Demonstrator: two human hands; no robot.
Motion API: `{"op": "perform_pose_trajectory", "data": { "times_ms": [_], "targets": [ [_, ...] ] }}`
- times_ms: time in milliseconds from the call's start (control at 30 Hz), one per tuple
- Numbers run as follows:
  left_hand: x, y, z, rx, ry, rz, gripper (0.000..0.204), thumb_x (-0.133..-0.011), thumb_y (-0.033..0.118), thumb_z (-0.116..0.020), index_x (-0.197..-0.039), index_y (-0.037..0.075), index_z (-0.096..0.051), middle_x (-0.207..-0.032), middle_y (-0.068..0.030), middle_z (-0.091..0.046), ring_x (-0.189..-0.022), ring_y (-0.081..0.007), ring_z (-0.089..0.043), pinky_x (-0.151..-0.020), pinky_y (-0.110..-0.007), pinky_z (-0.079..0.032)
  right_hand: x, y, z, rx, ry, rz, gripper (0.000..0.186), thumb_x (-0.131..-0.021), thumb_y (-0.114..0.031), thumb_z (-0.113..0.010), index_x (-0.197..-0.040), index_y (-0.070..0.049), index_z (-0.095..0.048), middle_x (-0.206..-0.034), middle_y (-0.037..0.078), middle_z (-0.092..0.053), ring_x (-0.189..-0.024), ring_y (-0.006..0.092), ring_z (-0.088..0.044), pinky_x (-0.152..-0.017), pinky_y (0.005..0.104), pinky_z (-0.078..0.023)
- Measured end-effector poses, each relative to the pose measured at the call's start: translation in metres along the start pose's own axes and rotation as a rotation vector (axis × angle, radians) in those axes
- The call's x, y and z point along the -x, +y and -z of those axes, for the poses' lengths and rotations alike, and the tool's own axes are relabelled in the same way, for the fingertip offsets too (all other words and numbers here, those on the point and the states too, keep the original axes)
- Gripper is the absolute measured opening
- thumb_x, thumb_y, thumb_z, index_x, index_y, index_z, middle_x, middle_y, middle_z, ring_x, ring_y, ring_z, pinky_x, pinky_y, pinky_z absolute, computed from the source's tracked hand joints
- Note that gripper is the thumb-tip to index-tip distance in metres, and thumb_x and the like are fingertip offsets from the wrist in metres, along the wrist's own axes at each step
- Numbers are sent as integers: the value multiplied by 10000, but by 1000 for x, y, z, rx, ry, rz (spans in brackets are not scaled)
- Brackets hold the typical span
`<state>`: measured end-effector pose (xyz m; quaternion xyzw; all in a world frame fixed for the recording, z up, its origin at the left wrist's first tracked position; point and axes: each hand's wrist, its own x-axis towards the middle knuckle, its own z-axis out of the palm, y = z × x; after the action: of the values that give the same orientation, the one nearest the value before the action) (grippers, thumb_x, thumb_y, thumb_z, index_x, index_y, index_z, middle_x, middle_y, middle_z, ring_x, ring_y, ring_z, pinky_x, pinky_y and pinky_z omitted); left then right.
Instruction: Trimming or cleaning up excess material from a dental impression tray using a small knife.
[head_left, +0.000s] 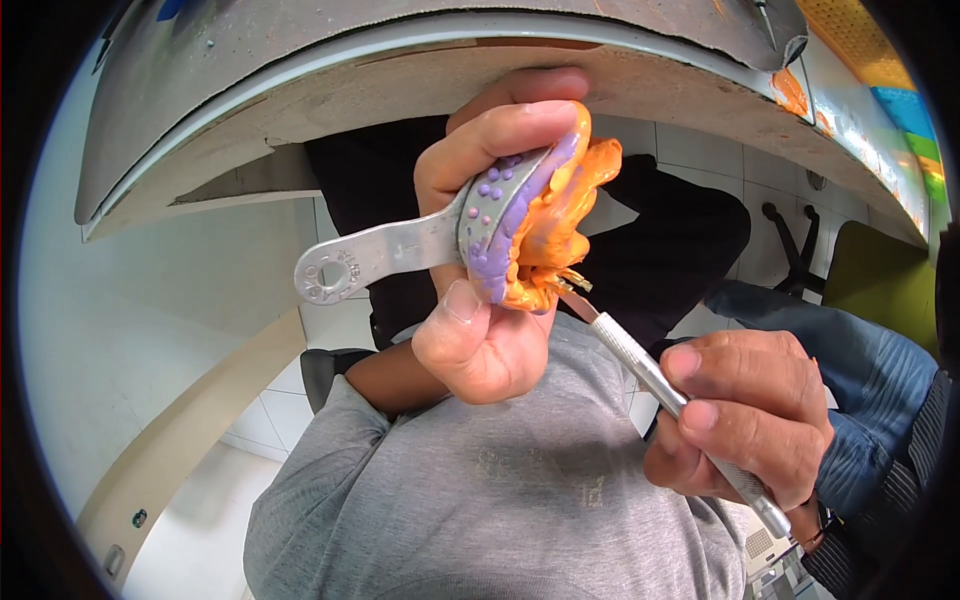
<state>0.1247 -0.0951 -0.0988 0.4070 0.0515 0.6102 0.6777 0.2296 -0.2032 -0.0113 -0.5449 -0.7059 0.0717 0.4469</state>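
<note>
Head view: the left hand (485, 350) grips the tray (497, 205) in the air between bench (400, 45) and shirt (500, 480); the right hand (755, 410) grasps the knife (640, 358), blade (581, 305) at the tray's orange putty (562, 215).

I count two grips, both mine: one left grip (490, 350) and one right grip (755, 415). Between them I have one tray (478, 215) with one handle (390, 256), one orange mass (565, 215), one purple layer (492, 270) and one knife (642, 362). I see one worktop (450, 30), far, and one green chair (890, 270), right.
</note>
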Motion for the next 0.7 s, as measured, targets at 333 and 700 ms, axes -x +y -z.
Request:
{"op": "perform_pose_trajectory", "data": {
  "times_ms": [333, 700],
  "targets": [
    [-3, -4, 4, 32, -56, -33, 712, -756, 458, -512, -1281, -10, -400, -1309, -285, -407, -1248, -371, -406, -1036, -440, -365, -3, 1, 2, -21, -31, -29, 254, -736, -64, -693, -947, -66, -551, -853, 143, -643, -658, 201, -640, -552, 263, -508],
    [-3, -5, 0, 70, -47, -43, 702, -761, 447, -521, -1277, -15, -407, -1305, -280, -419, -1250, -374, -405, -1045, -442, -347, -5, 1, 0, -37, -40, -60, 260, -735, -64, -695, -950, -77, -549, -836, 128, -642, -648, 194, -636, -546, 263, -508]
  ]
}}
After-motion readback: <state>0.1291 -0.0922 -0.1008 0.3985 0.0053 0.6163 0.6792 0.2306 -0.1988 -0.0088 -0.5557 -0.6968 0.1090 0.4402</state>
